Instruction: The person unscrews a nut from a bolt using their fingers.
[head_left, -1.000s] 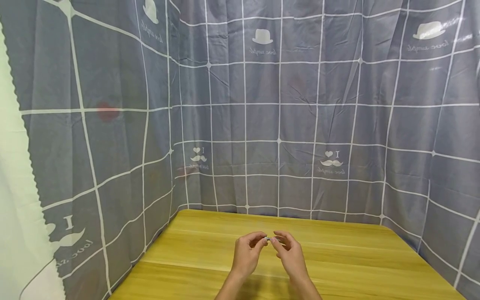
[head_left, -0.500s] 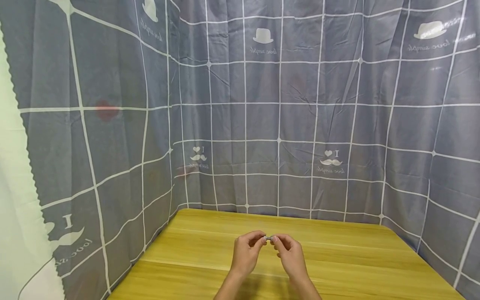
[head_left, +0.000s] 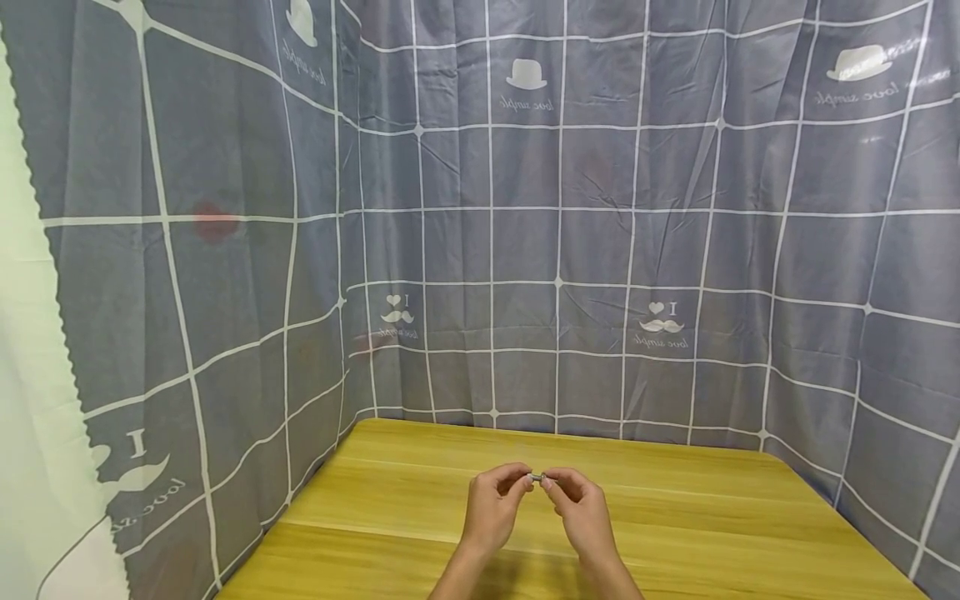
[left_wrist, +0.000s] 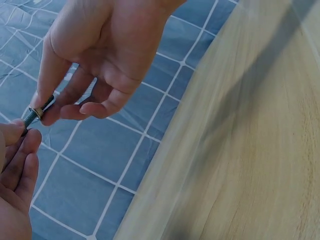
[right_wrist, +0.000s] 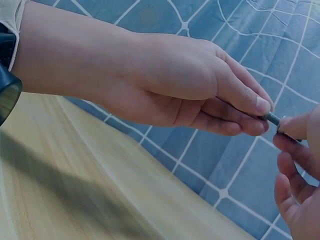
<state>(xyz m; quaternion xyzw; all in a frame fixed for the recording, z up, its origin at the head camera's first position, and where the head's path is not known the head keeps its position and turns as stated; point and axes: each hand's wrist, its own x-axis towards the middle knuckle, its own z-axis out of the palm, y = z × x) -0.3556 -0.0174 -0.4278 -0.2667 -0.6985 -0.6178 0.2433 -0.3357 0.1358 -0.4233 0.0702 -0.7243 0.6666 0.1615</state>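
A small metal threaded bolt lies between the two hands, well above the table. In the left wrist view, a ring-shaped collar, perhaps a nut or washer, sits around it by the left fingertips. My left hand pinches the collar end of the bolt between thumb and index finger, its other fingers loosely curled. The opposite end is pinched by the thumb and fingers of my right hand, which cover that end. In the right wrist view, a short length of thread shows between the fingertips.
Beneath the hands is a yellow wood-grain table. A grey curtain with white grid lines stands behind it and along its sides. Pale cloth hangs at the far left.
A second ago my right fingers were spread, the index finger lifted from the thumb; they have since closed on the bolt's end. The left hand has barely moved.
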